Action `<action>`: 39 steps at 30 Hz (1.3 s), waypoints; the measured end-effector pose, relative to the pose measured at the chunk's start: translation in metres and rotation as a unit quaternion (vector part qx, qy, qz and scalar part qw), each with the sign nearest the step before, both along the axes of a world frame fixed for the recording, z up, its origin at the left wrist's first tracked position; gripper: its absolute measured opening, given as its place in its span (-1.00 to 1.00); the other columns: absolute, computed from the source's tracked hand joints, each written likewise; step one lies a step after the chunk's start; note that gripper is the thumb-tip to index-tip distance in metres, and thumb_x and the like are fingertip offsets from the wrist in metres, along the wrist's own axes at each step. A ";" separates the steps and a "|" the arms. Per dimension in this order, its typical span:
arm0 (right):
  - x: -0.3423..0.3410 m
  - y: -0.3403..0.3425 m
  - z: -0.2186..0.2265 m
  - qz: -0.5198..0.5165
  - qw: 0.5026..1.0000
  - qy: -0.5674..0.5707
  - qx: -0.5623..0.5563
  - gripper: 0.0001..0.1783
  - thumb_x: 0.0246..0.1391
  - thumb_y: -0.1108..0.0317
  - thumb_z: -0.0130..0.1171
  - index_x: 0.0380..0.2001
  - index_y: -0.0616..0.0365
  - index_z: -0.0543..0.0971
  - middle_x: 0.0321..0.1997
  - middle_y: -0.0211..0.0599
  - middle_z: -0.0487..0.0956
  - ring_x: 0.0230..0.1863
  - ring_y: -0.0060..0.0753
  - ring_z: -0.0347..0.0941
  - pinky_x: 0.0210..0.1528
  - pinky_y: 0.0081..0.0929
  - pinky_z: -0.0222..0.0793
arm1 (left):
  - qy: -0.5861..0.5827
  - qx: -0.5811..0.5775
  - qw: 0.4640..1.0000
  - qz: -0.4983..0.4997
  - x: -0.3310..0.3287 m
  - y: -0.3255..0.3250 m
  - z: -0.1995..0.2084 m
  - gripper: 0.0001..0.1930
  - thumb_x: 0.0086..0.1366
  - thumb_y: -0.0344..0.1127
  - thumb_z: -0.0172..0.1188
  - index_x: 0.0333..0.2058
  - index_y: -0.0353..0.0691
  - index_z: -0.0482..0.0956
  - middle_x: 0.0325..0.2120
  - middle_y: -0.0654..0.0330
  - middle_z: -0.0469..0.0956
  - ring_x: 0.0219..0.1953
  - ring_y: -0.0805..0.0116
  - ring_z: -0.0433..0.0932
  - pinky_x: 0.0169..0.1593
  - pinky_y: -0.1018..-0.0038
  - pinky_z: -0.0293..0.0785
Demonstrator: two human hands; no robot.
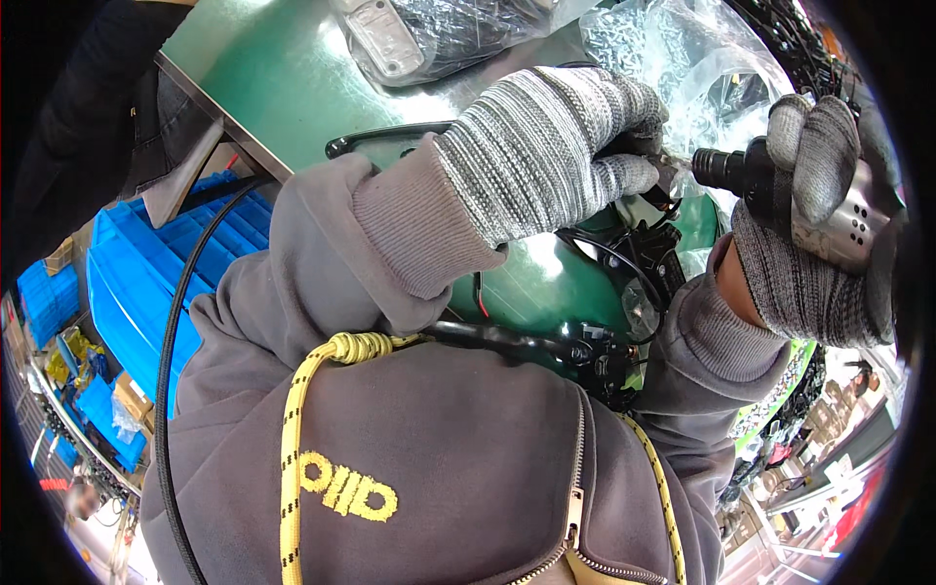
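Observation:
My left hand (pixel 546 146), in a grey-and-white knit glove, is closed at the fingertips on a small dark part (pixel 667 175) mostly hidden by the glove. My right hand (pixel 814 224), gloved too, is wrapped round a black-and-silver power screwdriver (pixel 846 219). The driver's black nose points left at the part in my left hand, with a narrow gap visible. Below my hands lie a black clamp-like assembly with cables (pixel 648 263) and a black lever assembly (pixel 585 353). Another black lever (pixel 385 138) pokes out behind my left wrist.
A green worktop (pixel 283 88) with a metal edge lies beneath. At the back are a clear bag of small silver screws (pixel 648 49) and a bag of grey and black parts (pixel 439 44). Blue crates (pixel 136 283) stand left; a dark-clothed person (pixel 88 127) is at upper left.

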State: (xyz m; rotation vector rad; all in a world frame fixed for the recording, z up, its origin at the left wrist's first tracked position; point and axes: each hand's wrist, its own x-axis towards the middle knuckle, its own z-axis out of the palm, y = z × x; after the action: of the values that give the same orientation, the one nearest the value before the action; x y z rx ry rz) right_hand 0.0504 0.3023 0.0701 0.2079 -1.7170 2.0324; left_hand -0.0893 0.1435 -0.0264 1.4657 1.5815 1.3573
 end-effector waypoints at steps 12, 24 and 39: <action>-0.005 0.007 0.003 0.047 0.999 0.001 -0.015 -0.76 0.16 0.01 0.28 -0.42 -0.12 0.69 -0.43 -0.51 0.63 -0.54 -0.58 0.50 -0.19 -0.48 0.39 | 0.028 -0.013 0.999 -0.011 -0.001 -0.003 0.009 -0.54 0.19 -0.37 0.40 0.08 -0.23 0.56 -0.25 0.20 0.68 -0.17 0.44 0.65 -0.03 0.47 0.60; -0.025 0.030 0.005 0.208 0.976 -0.035 -0.045 -0.76 0.15 0.03 0.30 -0.49 -0.14 0.69 -0.52 -0.56 0.63 -0.59 -0.64 0.48 -0.21 -0.54 0.38 | -0.042 -0.024 0.999 -0.023 -0.004 0.000 0.006 -0.60 0.15 -0.46 0.39 -0.01 -0.29 0.59 -0.29 0.22 0.68 -0.19 0.46 0.64 -0.03 0.49 0.57; -0.026 0.022 0.004 0.116 0.993 0.018 -0.023 -0.66 0.13 0.11 0.32 -0.73 -0.27 0.63 -0.67 -0.69 0.49 -0.64 -0.73 0.35 -0.32 -0.66 0.20 | -0.016 -0.048 0.999 -0.004 -0.003 0.000 0.012 -0.50 0.12 -0.38 0.45 0.06 -0.23 0.56 -0.22 0.16 0.68 -0.15 0.39 0.66 0.00 0.46 0.59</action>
State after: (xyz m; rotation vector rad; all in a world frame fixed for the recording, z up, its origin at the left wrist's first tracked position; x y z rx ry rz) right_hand 0.0244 0.3247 0.0741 0.4459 -1.6895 2.2144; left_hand -0.0927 0.1434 -0.0141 1.3840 1.5972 1.2759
